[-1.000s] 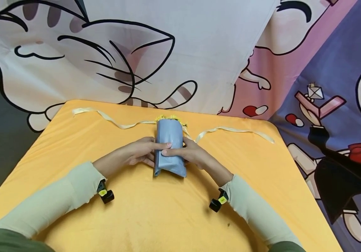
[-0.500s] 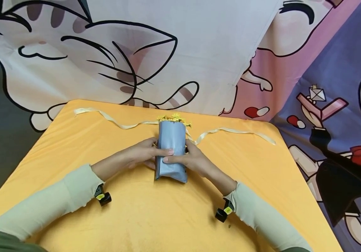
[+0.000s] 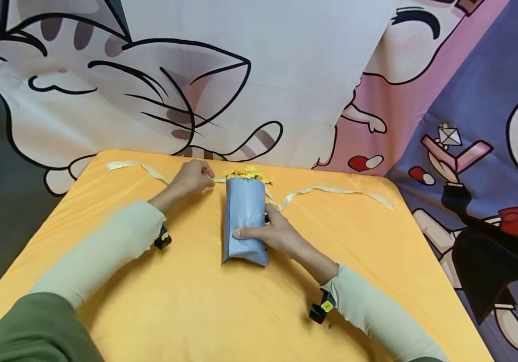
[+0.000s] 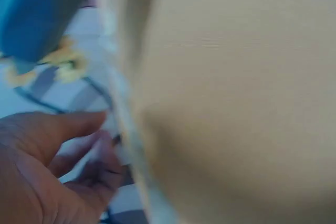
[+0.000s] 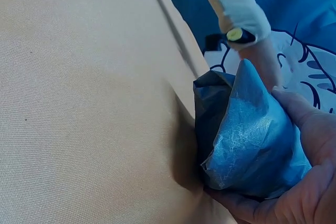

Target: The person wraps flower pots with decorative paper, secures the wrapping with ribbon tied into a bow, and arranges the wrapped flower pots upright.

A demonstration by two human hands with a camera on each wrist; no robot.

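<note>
And the tube-shaped bundle in smooth blue-grey wrapping (image 3: 246, 213) is held at mid-table, its folded lower end turned towards the person, a cluster of small yellow flowers (image 3: 247, 173) peeping from the far end. It is gripped by the right hand (image 3: 279, 234) alone: the thumb is laid across the top of the wrapping, and the fingers are tucked round the side and underneath, as is shown from the right wrist.

Over to the left hand (image 3: 191, 178), well forward beside the flowers! Its fingers are loosely bent, with thumb and fingertips slightly parted in the left wrist view; nothing is seen gripped. A long, narrow, cream-coloured ribbon (image 3: 331, 189) is met right there at the fingertips, though whether it is touched cannot be told through the blur. The ribbon is spread in waves to both sides of the bundle's flowered end, its middle hidden by the wrapping.

All this is set on a table covered in plain yellow-orange cloth (image 3: 223, 311), backed by a pale fabric hanging printed with a cartoon cat (image 3: 304, 60).
</note>
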